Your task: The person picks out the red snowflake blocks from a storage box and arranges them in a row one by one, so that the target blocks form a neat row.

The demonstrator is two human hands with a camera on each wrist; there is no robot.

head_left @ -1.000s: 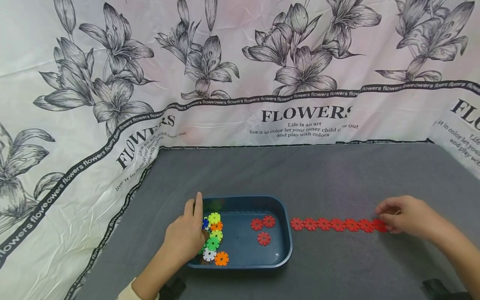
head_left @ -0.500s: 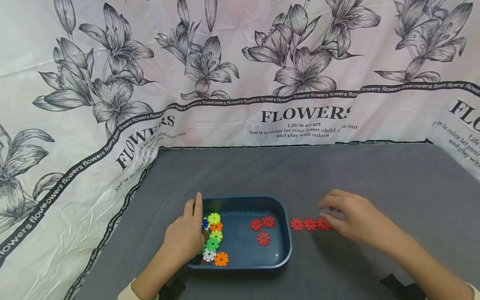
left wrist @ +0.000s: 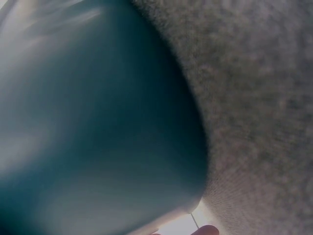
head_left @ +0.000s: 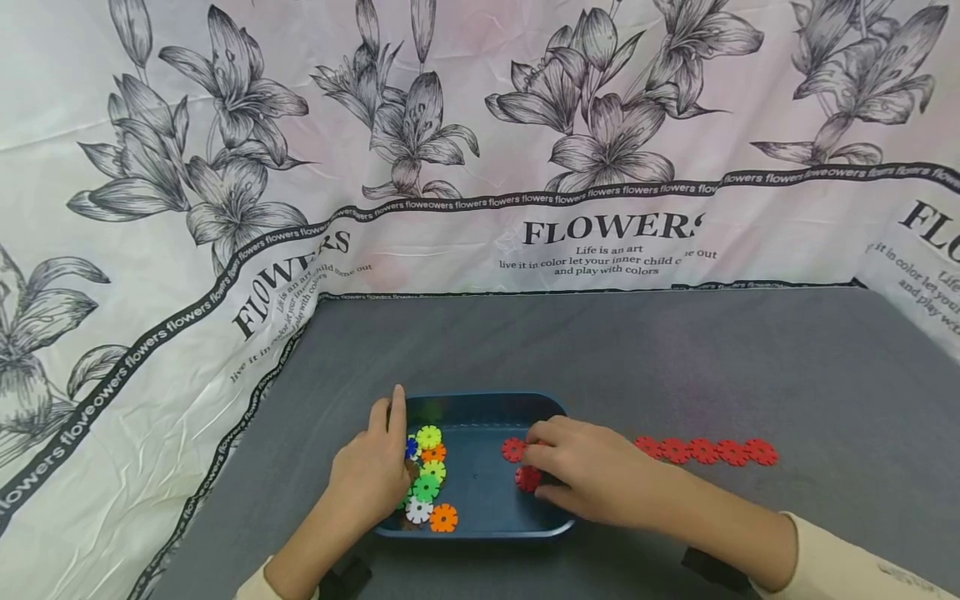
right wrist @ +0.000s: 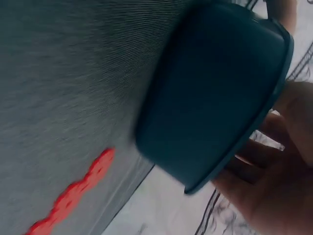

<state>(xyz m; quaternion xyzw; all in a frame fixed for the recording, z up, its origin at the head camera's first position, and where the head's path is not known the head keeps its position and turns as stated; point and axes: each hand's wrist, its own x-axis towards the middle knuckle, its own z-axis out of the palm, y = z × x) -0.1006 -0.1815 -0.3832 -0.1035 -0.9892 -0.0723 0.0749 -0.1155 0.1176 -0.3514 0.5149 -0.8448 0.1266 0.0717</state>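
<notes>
A dark blue tray (head_left: 480, 533) sits on the grey cloth. My left hand (head_left: 372, 471) holds its left rim, index finger extended along it; the thumb is hidden. Over the right rim reaches my right hand (head_left: 592, 471), its fingers relaxed and spread above the red notched plastic discs (head_left: 513, 450) inside. One lower red disc (head_left: 527, 479) shows at the fingertips, and another is mostly hidden behind them. In the right wrist view, the fingers (right wrist: 244, 188) hang past the tray's rim (right wrist: 276, 95). The left wrist view is mostly filled by the tray's outer wall (left wrist: 98, 122).
A row of red discs (head_left: 703, 452) lies on the cloth right of the tray, its left end hidden by my right arm. Green, yellow, orange, white and blue discs (head_left: 426, 487) cluster at the tray's left end. A flower-printed sheet (head_left: 450, 242) hangs behind.
My right hand has moved left, from the right end of the red row, along it and into the tray. My left hand and the tray look unmoved.
</notes>
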